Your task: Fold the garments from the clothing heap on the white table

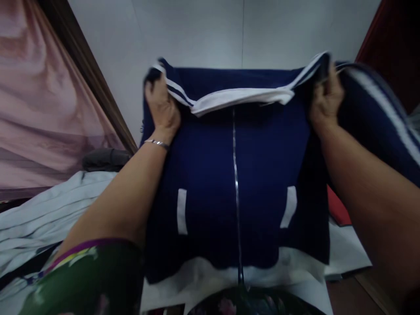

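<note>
A navy zip jacket (210, 162) is held up in front of me, its white collar (243, 96) at the top and a zip (235, 162) running down its middle. White trim marks both pockets, and white stripes cross the shoulders. My left hand (162, 103) grips the shoulder on the left, fingers closed round the cloth. At the other shoulder my right hand (326, 100) is closed on the fabric as well, slightly blurred. A striped sleeve (380, 96) hangs out to the right behind my right forearm. The lower hem is above a white surface.
Pale folded garments (49, 205) are stacked at the left, with a dark folded cloth (106, 158) behind them. A pink curtain (49, 96) hangs at the far left. Something red (337, 208) lies on the white surface (346, 249) at the right. A pale wall stands behind.
</note>
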Demonstrator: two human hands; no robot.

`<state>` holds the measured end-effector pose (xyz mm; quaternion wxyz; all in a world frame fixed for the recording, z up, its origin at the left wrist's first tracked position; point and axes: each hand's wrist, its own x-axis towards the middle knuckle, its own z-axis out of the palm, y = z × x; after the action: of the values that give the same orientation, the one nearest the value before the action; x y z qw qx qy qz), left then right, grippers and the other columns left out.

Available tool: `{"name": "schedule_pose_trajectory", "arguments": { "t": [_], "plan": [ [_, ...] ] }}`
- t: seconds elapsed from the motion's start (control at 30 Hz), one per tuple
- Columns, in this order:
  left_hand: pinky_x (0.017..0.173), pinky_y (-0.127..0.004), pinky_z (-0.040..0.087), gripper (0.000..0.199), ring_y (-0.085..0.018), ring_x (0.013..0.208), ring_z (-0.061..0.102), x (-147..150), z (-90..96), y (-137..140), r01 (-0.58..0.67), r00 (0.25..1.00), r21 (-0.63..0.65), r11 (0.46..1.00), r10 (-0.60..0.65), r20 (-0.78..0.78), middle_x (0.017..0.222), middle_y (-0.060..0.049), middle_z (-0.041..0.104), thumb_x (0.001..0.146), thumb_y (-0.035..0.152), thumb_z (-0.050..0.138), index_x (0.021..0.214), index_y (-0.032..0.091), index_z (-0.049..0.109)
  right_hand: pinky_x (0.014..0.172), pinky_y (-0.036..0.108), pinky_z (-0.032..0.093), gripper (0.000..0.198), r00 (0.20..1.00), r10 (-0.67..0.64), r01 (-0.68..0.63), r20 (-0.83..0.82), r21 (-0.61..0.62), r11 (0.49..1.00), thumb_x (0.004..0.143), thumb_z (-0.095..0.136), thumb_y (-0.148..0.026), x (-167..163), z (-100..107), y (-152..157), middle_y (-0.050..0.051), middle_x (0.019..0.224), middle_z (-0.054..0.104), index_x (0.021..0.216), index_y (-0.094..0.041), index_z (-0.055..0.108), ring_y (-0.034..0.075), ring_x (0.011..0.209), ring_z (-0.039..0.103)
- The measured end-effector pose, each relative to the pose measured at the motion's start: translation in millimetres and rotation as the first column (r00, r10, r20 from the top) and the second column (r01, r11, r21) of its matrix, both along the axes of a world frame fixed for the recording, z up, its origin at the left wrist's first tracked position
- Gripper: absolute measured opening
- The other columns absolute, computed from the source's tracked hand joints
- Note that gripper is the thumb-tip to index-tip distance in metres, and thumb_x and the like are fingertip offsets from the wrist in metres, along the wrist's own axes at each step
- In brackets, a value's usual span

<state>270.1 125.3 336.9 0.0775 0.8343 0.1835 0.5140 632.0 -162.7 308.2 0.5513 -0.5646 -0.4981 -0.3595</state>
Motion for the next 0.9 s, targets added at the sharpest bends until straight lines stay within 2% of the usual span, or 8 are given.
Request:
{"name": "schedule_pose_trajectory", "arguments": {
  "t": [0.1, 0.23, 0.3, 0.4, 0.47, 0.6, 0.8, 0.9],
  "plan": [
    [0.121, -0.046, 0.009, 0.069, -0.026, 0.146, 0.023, 50.3, -43.5, 32.9, 0.0, 0.993, -0.204, 0.979, -0.024, -0.115, 0.153, -0.019, 0.033, 0.092, 0.019, 0.052, 0.151, 0.006, 0.018, 0.109, 0.049, 0.022, 0.077, 0.963, -0.123, 0.044, -0.239, -0.314, 0.949, 0.092, 0.048, -0.03, 2.9, -37.3, 60.1, 0.029, 0.148, 0.035, 0.147, 0.01, 0.012, 0.034, 0.139, 0.03],
    [0.117, -0.048, 0.023, 0.063, -0.031, 0.142, 0.031, 73.7, -144.8, 33.6, 0.046, 0.873, -0.363, 0.931, -0.214, -0.438, 0.154, -0.02, 0.033, 0.094, 0.033, 0.047, 0.149, 0.012, 0.026, 0.11, 0.045, 0.033, 0.09, 0.852, -0.155, -0.148, -0.499, -0.515, 0.844, 0.089, 0.06, -0.027, -21.5, -139.4, 95.0, 0.027, 0.147, 0.04, 0.153, -0.003, 0.002, 0.028, 0.135, 0.042],
    [0.116, -0.042, 0.025, 0.054, -0.032, 0.14, 0.034, 61.0, -205.8, 11.9, 0.063, 0.792, -0.384, 0.921, -0.281, -0.543, 0.149, -0.021, 0.04, 0.091, 0.034, 0.051, 0.138, 0.007, 0.047, 0.111, 0.042, 0.035, 0.078, 0.869, -0.112, -0.282, -0.482, -0.669, 0.688, 0.089, 0.058, -0.031, -48.8, -206.3, 89.2, 0.02, 0.149, 0.041, 0.154, -0.01, 0.019, 0.027, 0.136, 0.042],
    [0.114, -0.043, 0.03, 0.051, -0.034, 0.138, 0.039, 25.8, -285.9, -24.8, 0.037, 0.664, -0.411, 0.911, -0.33, -0.671, 0.146, -0.023, 0.044, 0.087, 0.037, 0.056, 0.127, 0.006, 0.058, 0.115, 0.053, 0.026, 0.057, 0.922, -0.158, -0.278, -0.353, -0.889, 0.364, 0.088, 0.058, -0.036, -88.2, -292.5, 63.3, 0.011, 0.148, 0.045, 0.143, -0.024, 0.047, 0.03, 0.14, 0.034],
    [0.115, -0.047, 0.027, 0.052, -0.032, 0.141, 0.035, 4.5, -321.6, -40.4, -0.015, 0.588, -0.388, 0.922, -0.306, -0.749, 0.149, -0.02, 0.042, 0.089, 0.04, 0.053, 0.131, 0.011, 0.056, 0.116, 0.057, 0.019, 0.051, 0.947, -0.166, -0.224, -0.275, -0.935, 0.274, 0.093, 0.048, -0.039, -103.5, -325.8, 45.8, 0.012, 0.151, 0.039, 0.142, -0.021, 0.048, 0.031, 0.144, 0.026],
    [0.119, -0.045, 0.02, 0.05, -0.025, 0.145, 0.028, -12.1, -347.1, -46.7, -0.033, 0.579, -0.318, 0.948, -0.241, -0.779, 0.153, -0.012, 0.039, 0.094, 0.043, 0.043, 0.137, 0.018, 0.052, 0.117, 0.054, 0.016, 0.051, 0.966, -0.144, -0.164, -0.216, -0.938, 0.306, 0.097, 0.036, -0.041, -108.4, -340.7, 31.4, 0.011, 0.154, 0.035, 0.144, -0.022, 0.045, 0.027, 0.145, 0.024],
    [0.112, -0.037, 0.033, 0.045, -0.023, 0.132, 0.047, -27.2, -336.4, -36.5, -0.175, 0.722, -0.36, 0.917, -0.129, -0.68, 0.139, -0.011, 0.056, 0.095, 0.042, 0.038, 0.124, 0.017, 0.062, 0.116, 0.052, 0.02, 0.05, 0.95, -0.138, -0.206, -0.281, -0.893, 0.4, 0.097, 0.035, -0.043, -103.0, -342.0, 33.1, 0.01, 0.149, 0.044, 0.14, -0.023, 0.05, 0.026, 0.142, 0.031],
    [0.107, -0.036, 0.039, 0.045, -0.025, 0.125, 0.054, -53.2, -327.6, -25.0, -0.305, 0.664, -0.294, 0.906, -0.019, -0.748, 0.132, -0.014, 0.061, 0.095, 0.041, 0.037, 0.122, 0.015, 0.062, 0.115, 0.05, 0.024, 0.049, 0.933, -0.142, -0.236, -0.33, -0.861, 0.451, 0.097, 0.034, -0.041, -103.3, -345.4, 34.0, 0.01, 0.144, 0.05, 0.137, -0.021, 0.053, 0.025, 0.139, 0.037]
  ]
}}
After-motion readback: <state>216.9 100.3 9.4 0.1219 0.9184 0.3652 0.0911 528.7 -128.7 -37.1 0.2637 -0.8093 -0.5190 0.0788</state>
